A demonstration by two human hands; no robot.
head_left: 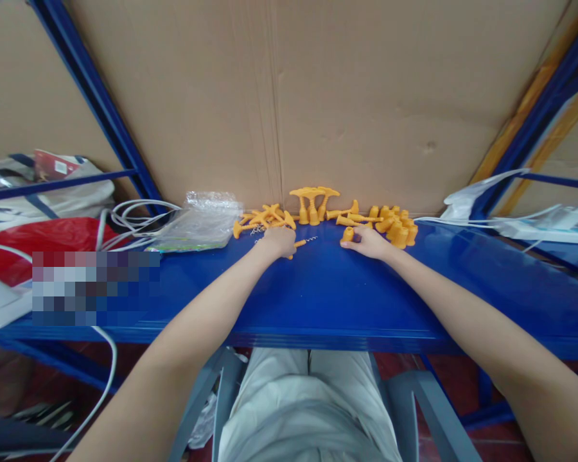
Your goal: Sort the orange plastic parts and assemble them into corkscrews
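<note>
My left hand [278,242] is closed round the yellow-orange handle of a corkscrew [300,243], its metal spiral pointing right. Between the thumb and fingers of my right hand [370,242] is a yellow-orange hollow sleeve [347,234], apart from the spiral's tip. Behind my left hand lies a pile of T-handled corkscrews [264,217], some with bare spirals. Several T-handled corkscrews with sleeves [313,204] stand upright by the cardboard, and others lie to their right. A cluster of loose sleeves [399,230] sits beyond my right hand.
The blue table [298,295] backs onto a cardboard wall [356,96]. Clear plastic packaging [197,221], white cables [125,215] and a red bag [52,240] lie left. A white power strip [553,228] is at right. Blue metal posts [94,96] frame both sides.
</note>
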